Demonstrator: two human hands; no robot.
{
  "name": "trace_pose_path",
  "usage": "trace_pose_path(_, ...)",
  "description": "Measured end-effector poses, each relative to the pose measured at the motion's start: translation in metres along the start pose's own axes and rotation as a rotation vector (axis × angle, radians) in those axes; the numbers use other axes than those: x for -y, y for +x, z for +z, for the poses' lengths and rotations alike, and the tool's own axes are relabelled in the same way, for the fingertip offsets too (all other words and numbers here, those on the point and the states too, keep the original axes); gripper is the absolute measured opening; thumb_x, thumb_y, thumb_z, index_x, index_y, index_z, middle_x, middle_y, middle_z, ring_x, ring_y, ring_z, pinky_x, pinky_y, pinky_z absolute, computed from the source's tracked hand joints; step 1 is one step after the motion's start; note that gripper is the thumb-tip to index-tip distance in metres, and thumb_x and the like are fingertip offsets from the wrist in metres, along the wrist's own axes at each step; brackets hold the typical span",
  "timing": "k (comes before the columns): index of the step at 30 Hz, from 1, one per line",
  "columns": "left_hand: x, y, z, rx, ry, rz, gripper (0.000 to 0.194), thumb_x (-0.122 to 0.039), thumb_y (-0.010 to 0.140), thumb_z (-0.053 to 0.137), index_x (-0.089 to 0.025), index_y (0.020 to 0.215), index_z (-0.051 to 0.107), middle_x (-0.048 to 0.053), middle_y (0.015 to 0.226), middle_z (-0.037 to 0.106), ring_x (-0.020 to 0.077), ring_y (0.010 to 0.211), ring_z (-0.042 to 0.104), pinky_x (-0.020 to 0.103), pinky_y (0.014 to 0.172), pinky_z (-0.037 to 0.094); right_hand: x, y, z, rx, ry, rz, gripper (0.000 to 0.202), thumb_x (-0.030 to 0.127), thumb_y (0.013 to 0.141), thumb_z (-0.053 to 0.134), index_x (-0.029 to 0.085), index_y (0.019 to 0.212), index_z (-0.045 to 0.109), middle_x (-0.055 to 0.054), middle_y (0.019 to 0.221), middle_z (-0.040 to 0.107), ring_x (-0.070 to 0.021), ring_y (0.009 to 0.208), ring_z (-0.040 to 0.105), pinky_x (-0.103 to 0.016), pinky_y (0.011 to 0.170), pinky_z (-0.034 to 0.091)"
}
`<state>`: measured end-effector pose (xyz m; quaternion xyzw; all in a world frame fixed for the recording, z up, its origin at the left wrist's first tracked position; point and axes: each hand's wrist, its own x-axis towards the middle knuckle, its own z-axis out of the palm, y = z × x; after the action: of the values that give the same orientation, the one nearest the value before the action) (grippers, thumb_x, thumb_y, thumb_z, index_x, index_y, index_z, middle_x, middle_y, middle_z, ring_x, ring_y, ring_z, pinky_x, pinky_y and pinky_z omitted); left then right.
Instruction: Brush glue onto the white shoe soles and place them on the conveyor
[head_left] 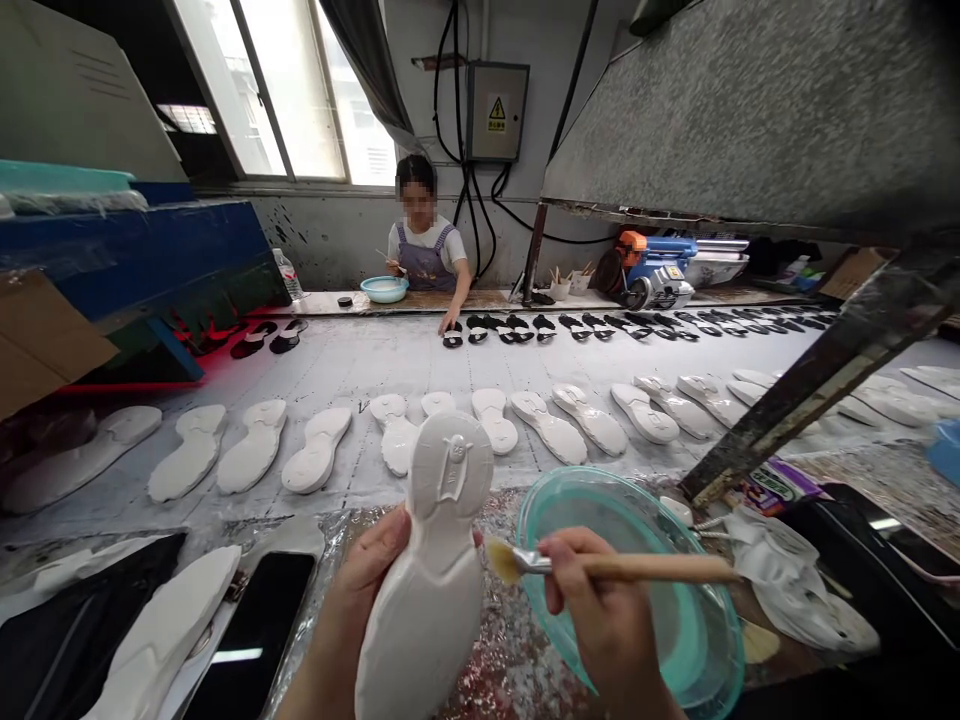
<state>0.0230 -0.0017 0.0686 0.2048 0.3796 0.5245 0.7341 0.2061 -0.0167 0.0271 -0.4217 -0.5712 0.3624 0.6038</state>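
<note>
My left hand [367, 570] is closed around the edges of a white shoe sole [427, 610], held upright with its moulded heel mark at the top. In my right hand [600, 600] is a paintbrush [652, 567], gripped near its metal collar. The pale bristles point left, close beside the sole's narrow middle; whether they touch it I cannot tell. Under my right hand stands a turquoise basin [536, 500] with whitish contents. Beyond my hands, a row of white soles [251, 447] lies along the pale conveyor belt [360, 350].
Across the belt sits a person [429, 250], one hand at a row of dark shoe uppers [517, 328]. A slanted metal post [810, 380] rises at right. A phone [255, 630] and another sole [165, 640] lie at left. A blue machine [660, 265] stands at the back.
</note>
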Motion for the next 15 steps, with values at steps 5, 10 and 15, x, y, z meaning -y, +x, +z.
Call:
trace_pose_path(5, 0.005, -0.004, 0.001, 0.017, 0.015, 0.017, 0.022, -0.032, 0.072, 0.080, -0.015, 0.087, 0.075, 0.007, 0.069, 0.072, 0.0186, 0.055, 0.064, 0.027, 0.054, 0.051, 0.012, 0.010, 0.007, -0.048, 0.043, -0.029, 0.029, 0.040, 0.095, 0.060, 0.018, 0.077, 0.065, 0.003, 0.047, 0.054, -0.0110, 0.041, 0.050, -0.021, 0.044, 0.043)
trace_pose_path(10, -0.005, 0.003, 0.007, -0.091, -0.133, -0.099, 0.029, -0.041, 0.082, 0.068, -0.012, 0.084, 0.072, 0.005, 0.062, 0.067, 0.0157, 0.047, 0.058, 0.026, 0.047, 0.046, 0.004, 0.005, 0.011, -0.244, 0.068, -0.042, 0.023, 0.033, 0.097, 0.057, 0.019, 0.079, 0.063, 0.005, 0.051, 0.049, -0.0101, 0.044, 0.047, -0.019, 0.044, 0.041)
trace_pose_path(15, -0.016, 0.027, 0.005, -0.239, -0.353, -0.100, 0.046, -0.042, 0.095, 0.042, -0.007, 0.117, 0.064, 0.012, 0.073, 0.073, 0.0261, 0.065, 0.071, 0.040, 0.068, 0.058, 0.000, -0.022, 0.017, -0.251, -0.163, -0.521, 0.014, 0.026, 0.096, 0.054, 0.020, 0.097, 0.067, -0.001, 0.063, 0.061, -0.0147, 0.051, 0.053, -0.025, 0.044, 0.044)
